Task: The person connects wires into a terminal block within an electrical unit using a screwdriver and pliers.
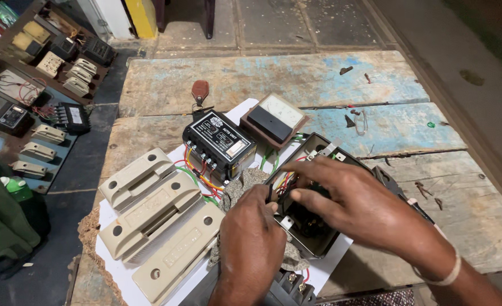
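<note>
My left hand [252,235] is closed around a thin dark tool, its tip at the near-left edge of an open black switch box [310,241]. My right hand [350,201] lies across the top of that box, fingers spread and pressing on it. Red, yellow and green wires [200,173] run from the box area to a black control unit [219,144] with a white label, just behind my left hand. A grey rag [239,187] lies under my left hand. Everything sits on a white board [112,252].
Three cream fuse carriers [154,218] lie at the left on the board. A square panel meter [273,120] sits behind the box. The worn wooden table [296,79] has screws and scraps at the right. A wall panel [35,85] with more switchgear stands at far left.
</note>
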